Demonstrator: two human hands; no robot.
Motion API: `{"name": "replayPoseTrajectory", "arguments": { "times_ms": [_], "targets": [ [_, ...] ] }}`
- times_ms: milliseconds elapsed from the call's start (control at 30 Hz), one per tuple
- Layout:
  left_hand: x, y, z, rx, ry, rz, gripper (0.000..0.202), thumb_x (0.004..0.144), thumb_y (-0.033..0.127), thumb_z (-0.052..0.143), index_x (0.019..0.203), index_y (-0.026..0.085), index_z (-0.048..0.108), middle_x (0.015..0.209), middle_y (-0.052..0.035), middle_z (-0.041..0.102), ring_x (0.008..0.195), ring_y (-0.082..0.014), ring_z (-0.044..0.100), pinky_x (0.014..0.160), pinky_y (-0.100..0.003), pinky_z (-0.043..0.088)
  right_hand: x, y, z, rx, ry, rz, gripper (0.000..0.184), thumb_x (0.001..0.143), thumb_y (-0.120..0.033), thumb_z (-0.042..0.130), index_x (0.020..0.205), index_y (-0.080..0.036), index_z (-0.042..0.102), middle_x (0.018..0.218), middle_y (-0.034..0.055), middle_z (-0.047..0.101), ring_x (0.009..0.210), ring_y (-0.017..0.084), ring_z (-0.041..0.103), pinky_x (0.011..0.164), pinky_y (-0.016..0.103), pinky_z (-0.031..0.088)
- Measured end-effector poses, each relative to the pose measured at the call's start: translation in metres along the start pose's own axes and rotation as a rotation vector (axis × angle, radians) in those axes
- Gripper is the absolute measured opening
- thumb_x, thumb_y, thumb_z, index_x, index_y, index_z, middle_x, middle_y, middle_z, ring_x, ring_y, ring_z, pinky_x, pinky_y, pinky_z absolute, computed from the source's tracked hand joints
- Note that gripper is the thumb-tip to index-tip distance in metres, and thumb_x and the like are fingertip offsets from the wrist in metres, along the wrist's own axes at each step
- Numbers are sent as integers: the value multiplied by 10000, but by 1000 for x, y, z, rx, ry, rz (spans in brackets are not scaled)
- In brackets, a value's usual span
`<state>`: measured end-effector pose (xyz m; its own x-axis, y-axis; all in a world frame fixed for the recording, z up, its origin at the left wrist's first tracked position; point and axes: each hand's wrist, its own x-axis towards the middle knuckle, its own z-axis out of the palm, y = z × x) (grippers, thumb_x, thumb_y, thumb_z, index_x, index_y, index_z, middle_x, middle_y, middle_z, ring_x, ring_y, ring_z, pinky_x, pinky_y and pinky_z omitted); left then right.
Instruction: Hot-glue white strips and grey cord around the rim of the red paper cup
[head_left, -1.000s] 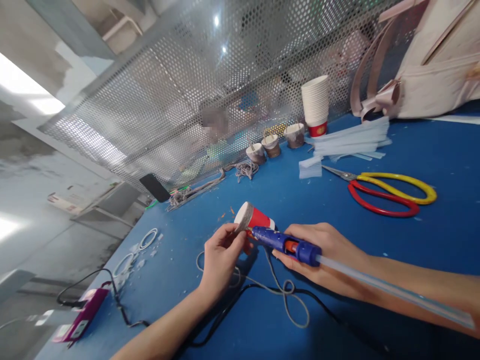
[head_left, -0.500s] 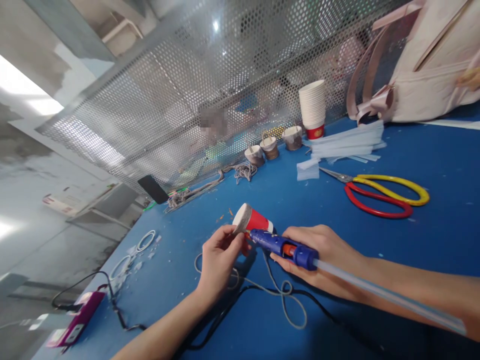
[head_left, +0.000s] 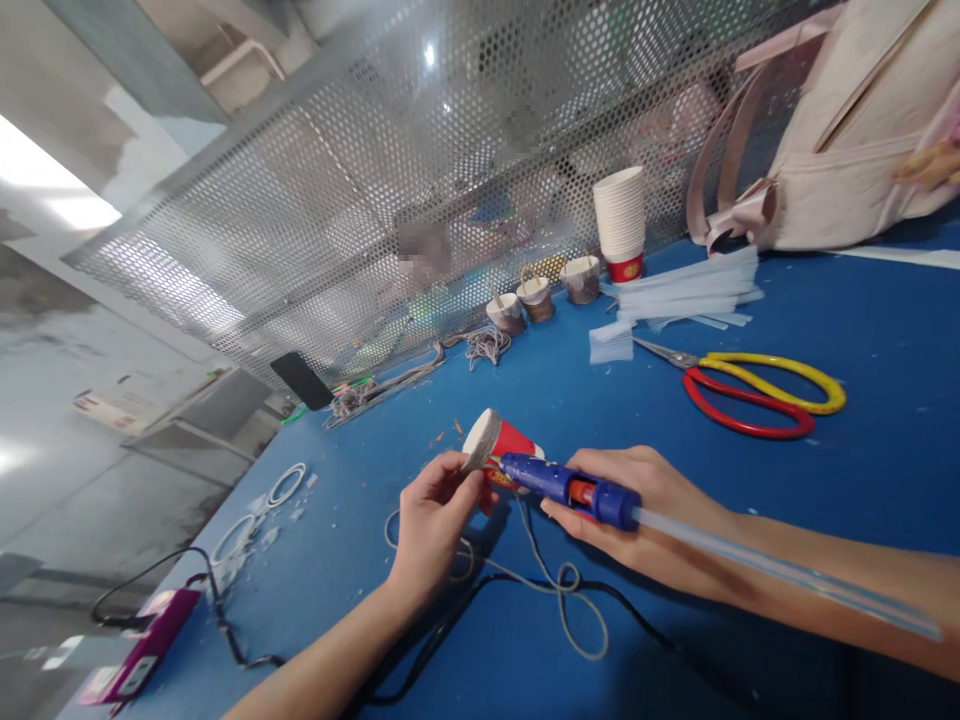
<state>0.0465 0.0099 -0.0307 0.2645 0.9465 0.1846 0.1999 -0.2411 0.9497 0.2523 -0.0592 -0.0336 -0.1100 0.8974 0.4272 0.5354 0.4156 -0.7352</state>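
My left hand is closed on a red paper cup lying on its side, its base end wrapped in grey cord and turned up-left. My right hand grips a blue glue gun, whose nozzle touches the cup's side. A long clear glue stick juts from the gun's back over my forearm. Grey cord loops on the blue table below the cup, beside the gun's black cable.
Red and yellow scissors lie to the right. A stack of white cups, three cord-wrapped cups, glue sticks and a pale bag line the perforated screen. A pink power strip sits at the left edge.
Both hands hold their grip. The view has shifted slightly, and the cup and gun nozzle stay together with hardly any movement.
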Motion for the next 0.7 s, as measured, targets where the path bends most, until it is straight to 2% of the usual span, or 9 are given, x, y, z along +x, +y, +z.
{"name": "replayPoseTrajectory", "arguments": {
  "times_ms": [233,400,567,700],
  "targets": [
    [0,2,-1,-21,9,-6,108,757,257,614,764,150,605,581,8,626,519,-116,571,524,-225,474,5,-6,-13,62,-37,171,304,837,-401,509,615,-195,491,555,-29,530,497,107,426,496,225,324],
    [1,0,-3,-12,-10,-13,113,754,257,611,758,145,625,576,11,608,510,-118,569,517,-229,472,4,-8,-15,121,-78,177,291,812,-417,545,637,-184,548,537,-35,535,476,98,400,482,222,326],
    [2,-1,-4,-51,-15,-21,111,748,250,615,782,147,641,585,18,612,506,-114,568,516,-230,472,6,-7,-17,190,-43,232,256,834,-389,528,733,-191,657,587,-27,590,526,110,466,501,214,353],
    [2,-2,-4,-65,-27,-27,93,746,231,620,779,147,644,574,19,614,504,-113,568,521,-231,473,6,-9,-17,178,-78,222,273,828,-398,534,698,-172,617,578,-20,585,509,105,445,493,218,349]
  ]
}}
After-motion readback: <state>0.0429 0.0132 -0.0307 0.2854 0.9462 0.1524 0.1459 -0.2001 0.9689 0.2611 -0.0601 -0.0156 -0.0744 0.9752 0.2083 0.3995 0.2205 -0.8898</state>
